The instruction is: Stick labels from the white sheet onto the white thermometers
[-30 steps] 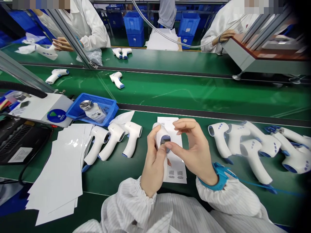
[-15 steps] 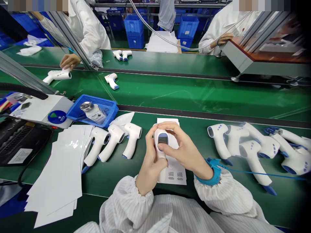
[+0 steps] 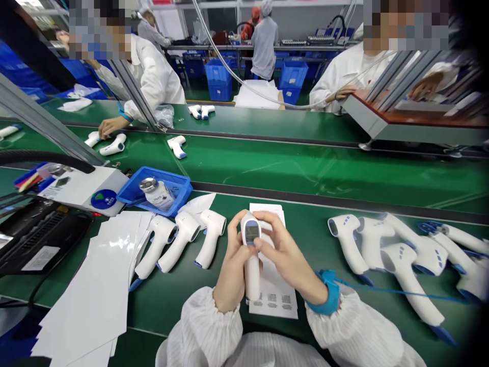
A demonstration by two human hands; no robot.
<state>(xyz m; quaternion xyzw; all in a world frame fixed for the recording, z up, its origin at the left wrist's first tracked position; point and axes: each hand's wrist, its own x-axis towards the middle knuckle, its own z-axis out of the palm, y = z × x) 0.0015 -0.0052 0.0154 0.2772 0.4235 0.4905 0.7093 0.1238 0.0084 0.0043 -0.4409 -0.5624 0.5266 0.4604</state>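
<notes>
Both hands are closed on one white infrared thermometer (image 3: 252,275), its small grey screen in a blue frame facing me. My left hand (image 3: 234,265) wraps its left side, thumb just under the screen. My right hand (image 3: 280,244), with a blue wrist strap (image 3: 324,293), grips the head from the right, thumb at the screen's lower right edge. Beneath lies a printed white sheet (image 3: 280,300). To the left, several white thermometers (image 3: 212,237) lie in a row. More thermometers (image 3: 347,244) lie in a group on the right.
A blue tray (image 3: 179,199) holds a metal-capped bottle (image 3: 156,193). Paper sheets (image 3: 95,280) are fanned at left, beside a black device (image 3: 42,244) and a white box (image 3: 95,188). Across the green conveyor (image 3: 267,168), a co-worker's hand (image 3: 112,126) touches a thermometer; another person sits at right.
My view has tilted up. My right thumb has moved off the screen to its lower edge, and my left thumb has come up below it. The co-worker's hand has shifted among thermometers.
</notes>
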